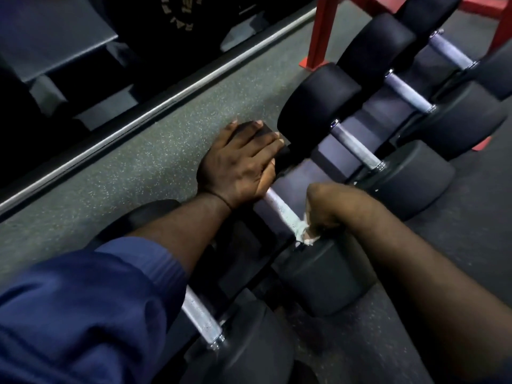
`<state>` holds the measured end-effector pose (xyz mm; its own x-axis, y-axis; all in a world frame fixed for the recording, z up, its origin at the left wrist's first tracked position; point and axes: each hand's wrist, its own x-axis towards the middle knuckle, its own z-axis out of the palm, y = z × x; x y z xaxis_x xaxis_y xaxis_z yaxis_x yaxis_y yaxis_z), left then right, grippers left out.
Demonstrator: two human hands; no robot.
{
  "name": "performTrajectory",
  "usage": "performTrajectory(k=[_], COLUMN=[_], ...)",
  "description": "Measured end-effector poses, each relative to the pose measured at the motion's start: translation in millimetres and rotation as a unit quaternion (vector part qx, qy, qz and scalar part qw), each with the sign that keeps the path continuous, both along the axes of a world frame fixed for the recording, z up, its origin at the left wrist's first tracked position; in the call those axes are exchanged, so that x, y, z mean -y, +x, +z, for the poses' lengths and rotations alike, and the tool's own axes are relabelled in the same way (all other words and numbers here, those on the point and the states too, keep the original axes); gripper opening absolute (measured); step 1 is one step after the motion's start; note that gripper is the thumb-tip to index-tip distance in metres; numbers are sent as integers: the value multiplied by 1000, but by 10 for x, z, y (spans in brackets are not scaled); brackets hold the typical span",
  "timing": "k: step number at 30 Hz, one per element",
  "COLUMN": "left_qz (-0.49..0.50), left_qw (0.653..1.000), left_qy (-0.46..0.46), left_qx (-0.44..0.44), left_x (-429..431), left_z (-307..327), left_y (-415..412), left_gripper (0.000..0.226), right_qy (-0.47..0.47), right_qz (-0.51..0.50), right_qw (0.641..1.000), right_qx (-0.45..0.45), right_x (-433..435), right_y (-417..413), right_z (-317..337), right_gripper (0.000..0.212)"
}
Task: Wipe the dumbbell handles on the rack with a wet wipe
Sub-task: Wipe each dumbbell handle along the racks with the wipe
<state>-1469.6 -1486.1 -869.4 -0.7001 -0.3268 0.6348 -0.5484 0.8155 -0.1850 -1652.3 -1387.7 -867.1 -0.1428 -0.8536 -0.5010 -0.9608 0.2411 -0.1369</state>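
Several black dumbbells with silver knurled handles lie side by side on a low rack. My left hand [241, 159] rests flat on the far head of one dumbbell, fingers straight. My right hand [325, 209] is curled around the near end of that dumbbell's handle [279, 205], gripping a white wet wipe [303, 234] against the metal next to the near head [324, 275]. Only a crumpled edge of the wipe shows below my fingers. A closer handle [201, 314] and farther handles [356, 146] lie bare.
The rack's red frame post [322, 34] stands at the far end. Speckled grey rubber floor [138, 162] runs along the left of the rack. A dark bench [52, 37] and a metal rail [166, 106] lie farther left. My blue sleeve covers the lower left.
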Motion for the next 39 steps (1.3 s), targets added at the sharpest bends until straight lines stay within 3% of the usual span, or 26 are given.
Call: performTrajectory(k=[3,6,9,13,17,21,24,27,30,34,39], left_qz=[-3,-61,-141,-116,-100,-101,-100,-91,-92,-96,-93], left_qw=[1000,994,978,983,983,981,979,981,982,982,984], left_qy=[-3,-34,-42,-31,-30,-32,-28,-38,-36,-35,-48], left_qx=[8,79,148,135,151,160,175,166,164,157,142], left_x=[8,-9,10,14,19,27,43,30,17,19,13], left_z=[-7,-14,-3,-34,-57,-29,-22,-51,-45,-51,-46], left_y=[12,42,88,71,83,79,93,83,84,84,82], left_gripper=[38,40,39,34,42,53,59,53,52,51,49], right_qy=[13,22,58,89,142,149,171,168,144,137,135], right_qz=[6,-13,-39,-55,1,33,61,61,36,-13,-41], right_qw=[1000,1000,997,994,990,985,983,984,987,990,989], right_qx=[10,13,-22,-26,20,-75,-34,23,54,-30,-46], right_x=[-90,-120,-159,-94,-113,-130,-36,-17,-158,-86,-47], right_y=[-41,-8,24,39,-50,128,176,11,-75,93,260], right_z=[-68,-10,93,58,166,234,133,179,238,111,54], right_gripper=[37,28,40,49,33,54,22,21,7,41,76])
